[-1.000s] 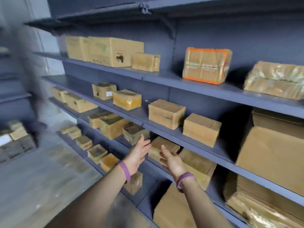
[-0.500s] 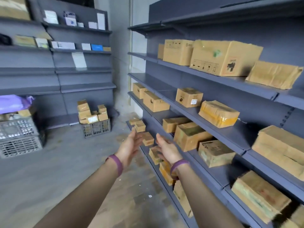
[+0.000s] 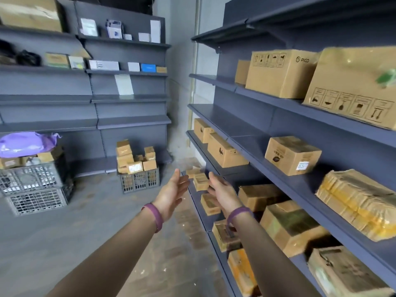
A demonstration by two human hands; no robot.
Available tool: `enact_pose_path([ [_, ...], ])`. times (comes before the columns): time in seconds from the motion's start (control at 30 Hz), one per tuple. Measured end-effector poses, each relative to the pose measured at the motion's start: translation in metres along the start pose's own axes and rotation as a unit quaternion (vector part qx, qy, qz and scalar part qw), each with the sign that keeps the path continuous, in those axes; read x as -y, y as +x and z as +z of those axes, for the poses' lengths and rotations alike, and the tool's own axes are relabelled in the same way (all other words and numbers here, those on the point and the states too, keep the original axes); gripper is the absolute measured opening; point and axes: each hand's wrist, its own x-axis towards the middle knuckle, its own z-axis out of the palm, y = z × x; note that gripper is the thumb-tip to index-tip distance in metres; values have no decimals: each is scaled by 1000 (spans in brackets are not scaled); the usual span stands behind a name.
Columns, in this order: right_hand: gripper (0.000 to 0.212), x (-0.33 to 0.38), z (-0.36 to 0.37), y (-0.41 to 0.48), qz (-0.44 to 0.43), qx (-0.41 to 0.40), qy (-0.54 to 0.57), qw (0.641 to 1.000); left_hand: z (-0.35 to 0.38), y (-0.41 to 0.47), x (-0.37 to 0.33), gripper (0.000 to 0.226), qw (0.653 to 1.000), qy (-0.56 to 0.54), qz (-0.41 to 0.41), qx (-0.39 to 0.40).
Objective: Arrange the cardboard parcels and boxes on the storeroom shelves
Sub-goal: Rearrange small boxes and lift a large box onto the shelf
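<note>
Grey steel shelving lines two walls of this storeroom. At far left two grey crates [image 3: 36, 189] stand stacked on the floor under a purple bag [image 3: 25, 143]. Further right a third crate [image 3: 140, 182] sits by the back shelving, heaped with small cardboard parcels [image 3: 134, 159], roughly eight as far as I can count. Both hands reach forward with palms facing each other. The left hand [image 3: 171, 194] and the right hand [image 3: 222, 195] have their fingers [image 3: 182, 184] straight and released, grasping nothing, and each wrist wears one purple band [image 3: 157, 217]. Right of them the shelves [image 3: 227, 123] carry three cartons on the upper loaded level, the PICO box [image 3: 280, 73] in the middle. On the level below are a labelled box [image 3: 292, 155] and a tape-wrapped parcel [image 3: 357, 202]. The small parcels look light and stiff, probably best taken by opposite side faces. The taped one looks glossy and softer, so it is likely slippery and better supported from beneath.
</note>
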Motion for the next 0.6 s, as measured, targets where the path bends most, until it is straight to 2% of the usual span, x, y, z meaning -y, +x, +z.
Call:
enact_pose_path([
  [0.1, 42, 19, -18, 57, -4, -20, 26, 999, 12, 58, -24, 67, 1000, 1, 5, 6],
  [0.2, 17, 34, -37, 100, -5, -41, 56, 998, 27, 107, -42, 66, 1000, 4, 8, 15],
  [0.37, 6, 42, -88, 150, -45, -115, 97, 987, 76, 187, -58, 67, 997, 24, 3, 77],
  [0.5, 12, 40, -143, 173, -81, -208, 76, 972, 134, 241, -64, 62, 987, 55, 23, 149],
  [0.6, 14, 38, -188, 182, -109, -300, 56, 946, 181, 281, -65, 47, 979, 37, 48, 192],
])
